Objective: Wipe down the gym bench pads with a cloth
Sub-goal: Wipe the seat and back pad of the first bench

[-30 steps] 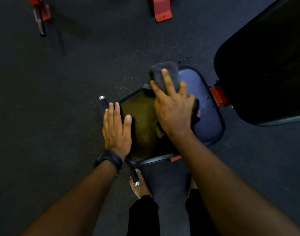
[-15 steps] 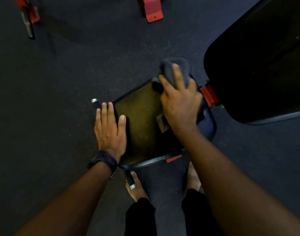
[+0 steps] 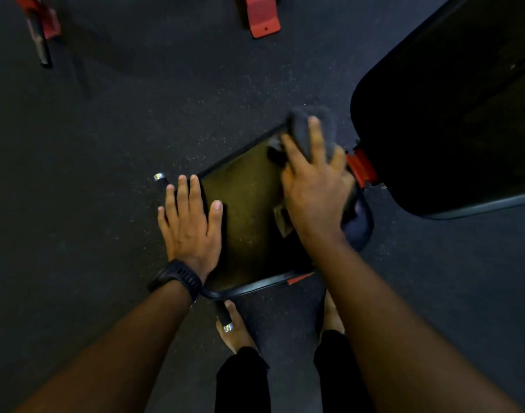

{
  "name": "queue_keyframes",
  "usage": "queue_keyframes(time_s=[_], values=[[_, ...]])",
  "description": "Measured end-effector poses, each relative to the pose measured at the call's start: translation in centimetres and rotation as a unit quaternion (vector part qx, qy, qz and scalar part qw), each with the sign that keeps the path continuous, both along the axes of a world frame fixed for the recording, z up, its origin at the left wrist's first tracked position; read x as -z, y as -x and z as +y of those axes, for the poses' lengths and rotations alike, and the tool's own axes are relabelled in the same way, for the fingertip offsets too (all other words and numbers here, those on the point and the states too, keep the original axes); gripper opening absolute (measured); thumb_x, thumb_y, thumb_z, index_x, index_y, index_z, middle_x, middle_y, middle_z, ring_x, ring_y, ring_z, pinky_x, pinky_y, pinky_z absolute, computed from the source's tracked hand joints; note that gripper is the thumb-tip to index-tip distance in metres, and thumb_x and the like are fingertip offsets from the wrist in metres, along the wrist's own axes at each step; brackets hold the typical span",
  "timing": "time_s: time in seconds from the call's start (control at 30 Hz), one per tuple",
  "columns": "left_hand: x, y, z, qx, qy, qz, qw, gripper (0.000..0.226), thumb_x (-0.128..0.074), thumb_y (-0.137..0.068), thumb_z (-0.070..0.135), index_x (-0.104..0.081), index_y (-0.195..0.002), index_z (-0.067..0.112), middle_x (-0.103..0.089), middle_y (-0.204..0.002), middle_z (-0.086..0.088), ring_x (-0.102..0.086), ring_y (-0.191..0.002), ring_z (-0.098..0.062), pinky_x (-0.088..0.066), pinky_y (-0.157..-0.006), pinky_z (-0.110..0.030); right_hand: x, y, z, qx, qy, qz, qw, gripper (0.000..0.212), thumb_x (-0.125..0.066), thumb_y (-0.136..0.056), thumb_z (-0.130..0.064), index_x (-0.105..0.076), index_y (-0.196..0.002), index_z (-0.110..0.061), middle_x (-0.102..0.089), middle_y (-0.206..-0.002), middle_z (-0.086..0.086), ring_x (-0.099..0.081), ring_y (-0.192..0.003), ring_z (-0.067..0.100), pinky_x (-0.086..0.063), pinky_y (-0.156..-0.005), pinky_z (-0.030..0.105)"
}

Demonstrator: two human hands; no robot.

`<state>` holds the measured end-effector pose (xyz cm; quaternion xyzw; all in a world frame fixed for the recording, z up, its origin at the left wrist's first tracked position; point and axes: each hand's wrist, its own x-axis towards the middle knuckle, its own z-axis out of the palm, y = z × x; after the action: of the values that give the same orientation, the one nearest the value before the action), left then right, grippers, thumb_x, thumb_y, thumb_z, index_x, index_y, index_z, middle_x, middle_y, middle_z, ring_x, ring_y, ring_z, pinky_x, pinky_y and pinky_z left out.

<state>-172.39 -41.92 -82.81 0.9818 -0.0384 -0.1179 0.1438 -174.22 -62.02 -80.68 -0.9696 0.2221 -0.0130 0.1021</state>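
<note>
Dark gym floor (image 3: 106,150). Mid-wipe on the seat pad (image 3: 243,222): the right hand (image 3: 315,198), fingers spread, presses the cloth (image 3: 303,129) at its far corner. The left hand (image 3: 189,225) rests flat, steadying. The next stroke should probably sweep toward the near edge.

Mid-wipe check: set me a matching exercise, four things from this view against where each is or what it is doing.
Things
1. left hand
2. right hand
3. cloth
4. watch

Places or states
A. dark, under the fingers at the far corner of the seat pad
B. presses the cloth onto the seat pad
C. lies flat on the seat pad's left edge
D. black, strapped on the left wrist

Pairs: 1-C, 2-B, 3-A, 4-D
</note>
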Motion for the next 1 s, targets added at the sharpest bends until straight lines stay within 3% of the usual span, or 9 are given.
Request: queue_keyframes(time_s=[0.1, 0.2, 0.27, 0.33, 0.5, 0.63, 0.8, 0.9, 1.0], values=[[-0.5, -0.5, 0.2, -0.005, 0.027, 0.007, 1.000, 0.074, -0.010, -0.092, 0.058, -0.021, -0.156, 0.023, -0.017, -0.164, 0.001, -0.009, -0.151, -0.020, -0.013, -0.119, -0.053, -0.3, 6.2, 2.8, 0.061, -0.004, 0.005, 0.998, 0.056, -0.062, -0.091, -0.034, -0.047, -0.144, -0.036, -0.020, -0.165, 0.001, -0.037, -0.132, 0.043, -0.045, -0.088, 0.057], [-0.6, -0.7, 0.2, 0.000, 0.036, 0.007, 0.999, 0.075, -0.011, -0.091, 0.059, -0.023, -0.156, 0.023, -0.018, -0.164, 0.001, -0.011, -0.151, -0.020, -0.013, -0.117, -0.053, 0.1, 6.8, 6.2, -0.082, 0.004, -0.028, 0.996, 0.053, -0.062, -0.088, -0.036, -0.052, -0.140, -0.034, -0.030, -0.162, 0.001, -0.040, -0.131, 0.044, -0.045, -0.090, 0.057], [-0.6, -0.5, 0.1, 0.002, 0.035, 0.003, 0.999, 0.074, -0.012, -0.091, 0.059, -0.024, -0.155, 0.024, -0.018, -0.164, 0.001, -0.010, -0.151, -0.020, -0.013, -0.117, -0.053, 0.1, 2.1, 5.2, -0.210, 0.003, -0.019, 0.977, 0.050, -0.054, -0.094, -0.040, -0.047, -0.144, -0.037, -0.022, -0.164, -0.001, -0.035, -0.136, 0.043, -0.042, -0.095, 0.057], [-0.4, -0.4, 0.2, 0.003, 0.032, 0.004, 0.999, 0.073, -0.013, -0.091, 0.059, -0.024, -0.155, 0.026, -0.017, -0.164, 0.001, -0.009, -0.151, -0.021, -0.013, -0.117, -0.054, 0.2, -2.5, 2.2, -0.242, 0.023, 0.031, 0.969, 0.052, -0.050, -0.097, -0.043, -0.038, -0.148, -0.042, -0.009, -0.167, -0.004, -0.026, -0.142, 0.043, -0.038, -0.099, 0.060], [-0.5, -0.4, 0.7, 0.029, 0.012, 0.013, 0.999, 0.071, -0.014, -0.093, 0.058, -0.018, -0.157, 0.027, -0.013, -0.165, 0.000, -0.007, -0.151, -0.023, -0.013, -0.119, -0.056, -0.3, -0.2, -3.4, 0.068, -0.028, 0.025, 0.997, 0.049, -0.050, -0.097, -0.038, -0.041, -0.145, -0.042, -0.013, -0.166, -0.003, -0.033, -0.136, 0.039, -0.043, -0.095, 0.058], [-0.4, -0.1, 0.4, 0.022, 0.003, 0.014, 1.000, 0.072, -0.015, -0.092, 0.059, -0.019, -0.156, 0.026, -0.013, -0.165, -0.001, -0.006, -0.152, -0.023, -0.009, -0.119, -0.056, 0.0, 7.1, 3.5, 0.002, 0.001, 0.003, 1.000, 0.055, -0.065, -0.087, -0.032, -0.053, -0.141, -0.034, -0.028, -0.162, 0.003, -0.036, -0.132, 0.045, -0.043, -0.092, 0.059], [-0.4, -0.2, -0.2, 0.050, -0.015, 0.008, 0.999, 0.075, -0.015, -0.091, 0.060, -0.019, -0.156, 0.024, -0.012, -0.165, -0.001, -0.003, -0.152, -0.023, -0.003, -0.120, -0.056, 0.5, 0.4, -0.3, -0.193, 0.030, -0.003, 0.981, 0.051, -0.053, -0.093, -0.044, -0.047, -0.143, -0.042, -0.024, -0.164, -0.004, -0.035, -0.135, 0.041, -0.043, -0.092, 0.054], [-0.4, -0.4, -0.4, 0.068, -0.024, 0.006, 0.997, 0.076, -0.015, -0.091, 0.060, -0.016, -0.157, 0.023, -0.011, -0.165, -0.001, -0.001, -0.152, -0.022, -0.001, -0.120, -0.055, 0.6, -0.4, -4.2, -0.046, 0.000, 0.016, 0.999, 0.050, -0.048, -0.096, -0.045, -0.042, -0.145, -0.044, -0.016, -0.166, -0.004, -0.036, -0.135, 0.038, -0.046, -0.091, 0.053], [-0.7, -0.5, -1.1, 0.066, -0.029, 0.011, 0.997, 0.077, -0.013, -0.090, 0.061, -0.015, -0.157, 0.022, -0.009, -0.166, 0.000, 0.001, -0.152, -0.022, 0.001, -0.121, -0.055, 0.6, 5.0, -1.9, 0.086, 0.006, -0.003, 0.996, 0.050, -0.052, -0.093, -0.039, -0.048, -0.143, -0.039, -0.019, -0.165, -0.001, -0.039, -0.132, 0.039, -0.046, -0.090, 0.054]])
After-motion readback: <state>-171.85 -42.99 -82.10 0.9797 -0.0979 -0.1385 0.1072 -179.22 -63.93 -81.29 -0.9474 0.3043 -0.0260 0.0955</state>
